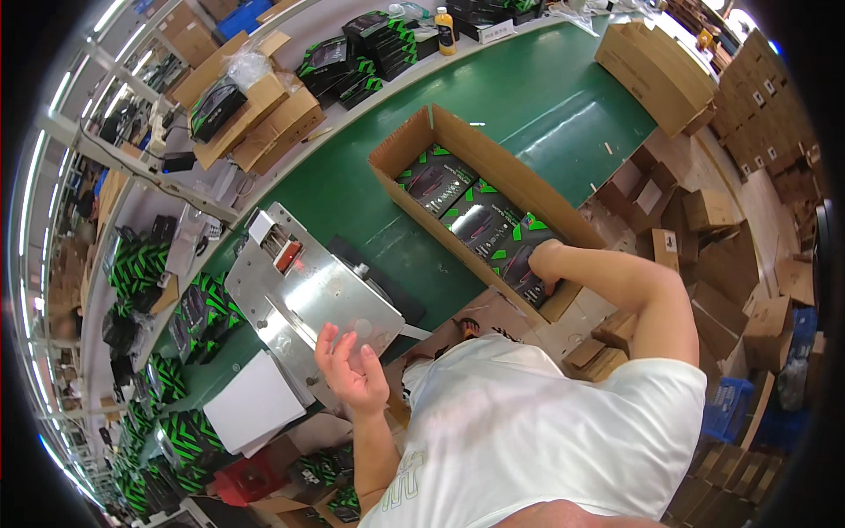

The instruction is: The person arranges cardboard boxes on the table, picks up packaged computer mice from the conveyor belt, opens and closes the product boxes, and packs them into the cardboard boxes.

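A long open cardboard carton on the green workbench holds a row of black product boxes with green marks. My right hand reaches into its near end, fingers curled down at the edge of the nearest black-and-green box; some fingertips are hidden. Palm up and fingers spread, my left hand hovers with nothing in it by the near edge of a metal bench machine. Beside that machine lies a stack of white sheets.
Black-and-green boxes are piled along the back shelf near a yellow bottle. Another open carton sits at the back left. A brown carton stands at the bench's far end. Cardboard boxes crowd the floor on the right.
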The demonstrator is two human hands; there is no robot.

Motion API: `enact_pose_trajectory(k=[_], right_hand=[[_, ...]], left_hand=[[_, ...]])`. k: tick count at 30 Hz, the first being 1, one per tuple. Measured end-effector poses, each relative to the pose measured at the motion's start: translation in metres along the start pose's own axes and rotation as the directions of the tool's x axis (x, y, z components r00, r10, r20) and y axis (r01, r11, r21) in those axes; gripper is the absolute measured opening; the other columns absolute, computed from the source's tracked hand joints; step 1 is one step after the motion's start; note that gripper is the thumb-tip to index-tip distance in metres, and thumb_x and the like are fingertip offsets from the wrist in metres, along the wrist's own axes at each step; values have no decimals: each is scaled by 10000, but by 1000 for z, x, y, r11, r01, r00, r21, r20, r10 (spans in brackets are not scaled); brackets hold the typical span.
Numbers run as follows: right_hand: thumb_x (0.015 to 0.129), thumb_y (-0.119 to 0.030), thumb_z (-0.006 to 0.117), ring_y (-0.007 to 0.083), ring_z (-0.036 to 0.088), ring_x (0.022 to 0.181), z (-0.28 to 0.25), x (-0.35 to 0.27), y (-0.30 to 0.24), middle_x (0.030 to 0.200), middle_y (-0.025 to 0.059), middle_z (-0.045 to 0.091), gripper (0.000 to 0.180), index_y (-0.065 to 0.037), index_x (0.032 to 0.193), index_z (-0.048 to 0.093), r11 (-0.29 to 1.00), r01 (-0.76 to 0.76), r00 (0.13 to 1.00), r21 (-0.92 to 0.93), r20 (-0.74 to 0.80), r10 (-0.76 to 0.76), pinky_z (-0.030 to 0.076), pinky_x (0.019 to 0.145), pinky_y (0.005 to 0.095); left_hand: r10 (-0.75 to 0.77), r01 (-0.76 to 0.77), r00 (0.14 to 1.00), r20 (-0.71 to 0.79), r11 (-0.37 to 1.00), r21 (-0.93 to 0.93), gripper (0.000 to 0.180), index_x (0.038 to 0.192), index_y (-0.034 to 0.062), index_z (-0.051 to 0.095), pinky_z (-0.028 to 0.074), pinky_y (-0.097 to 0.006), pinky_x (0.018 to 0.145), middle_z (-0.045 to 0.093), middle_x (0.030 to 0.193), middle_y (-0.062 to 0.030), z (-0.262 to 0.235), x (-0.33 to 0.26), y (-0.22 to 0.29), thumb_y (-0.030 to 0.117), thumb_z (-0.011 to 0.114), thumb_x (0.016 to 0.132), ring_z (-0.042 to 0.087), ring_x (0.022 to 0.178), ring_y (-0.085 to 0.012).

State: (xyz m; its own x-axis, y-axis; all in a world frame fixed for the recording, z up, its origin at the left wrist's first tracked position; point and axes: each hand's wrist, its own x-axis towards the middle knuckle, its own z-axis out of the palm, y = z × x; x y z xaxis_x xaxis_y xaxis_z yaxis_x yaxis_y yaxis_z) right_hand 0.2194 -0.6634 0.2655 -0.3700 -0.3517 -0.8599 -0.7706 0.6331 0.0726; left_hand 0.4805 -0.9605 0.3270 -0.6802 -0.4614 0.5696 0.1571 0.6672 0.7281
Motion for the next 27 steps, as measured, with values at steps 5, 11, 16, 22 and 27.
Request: enact_pose_trajectory(k=[5, 11, 16, 22, 27], right_hand=[[578, -443, 879, 240, 684, 973, 2, 42, -12, 1029, 77, 720, 619, -210, 1126, 711, 973, 114, 988, -200, -76, -131, 538, 807, 392], [687, -610, 735, 335, 650, 1049, 77, 73, 30, 1130, 182, 675, 746, -219, 1304, 582, 995, 16, 959, 97, -284, 12, 508, 907, 457], [845, -404, 708, 313, 676, 786, 0, 71, 34, 783, 202, 670, 428, 1, 972, 651, 907, 104, 888, 409, -449, 100, 520, 730, 397], [872, -11, 597, 126, 519, 608, -98, -46, -144, 710, 63, 580, 112, -22, 767, 559, 499, 790, 125, 356, -891, 437, 420, 581, 237], [770, 53, 620, 124, 553, 552, -142, -66, -259, 736, 78, 650, 86, -19, 758, 574, 311, 949, 105, 53, -983, -154, 404, 487, 215]], left_hand=[[21, -19, 1000, -18, 995, 97, 231, 1072, -35, 612, 434, -410, 1006, 478, 1341, -236, -15, -2, 2, 39, 609, 853, 509, 1205, -331], [16, -16, 988, 152, 1000, -2, 229, 1029, 53, 673, 526, -371, 844, 609, 1205, -177, -1, 18, 6, 74, 690, 801, 624, 1023, -305], [233, -192, 970, 70, 910, -368, 162, 932, 13, 653, 553, -372, 682, 672, 941, -139, -80, 24, 6, -16, 668, 773, 664, 791, -298], [-521, 326, 709, -475, 840, -433, 156, 1004, -35, 620, 485, -270, 721, 646, 822, -88, -125, 68, -197, 71, 663, 896, 605, 753, -182], [-588, 693, 720, -369, 599, 400, 1081, 1362, -81, 430, 298, -461, 1119, 435, 1395, -306, -111, 123, -390, 655, 776, 650, 362, 1339, -440]])
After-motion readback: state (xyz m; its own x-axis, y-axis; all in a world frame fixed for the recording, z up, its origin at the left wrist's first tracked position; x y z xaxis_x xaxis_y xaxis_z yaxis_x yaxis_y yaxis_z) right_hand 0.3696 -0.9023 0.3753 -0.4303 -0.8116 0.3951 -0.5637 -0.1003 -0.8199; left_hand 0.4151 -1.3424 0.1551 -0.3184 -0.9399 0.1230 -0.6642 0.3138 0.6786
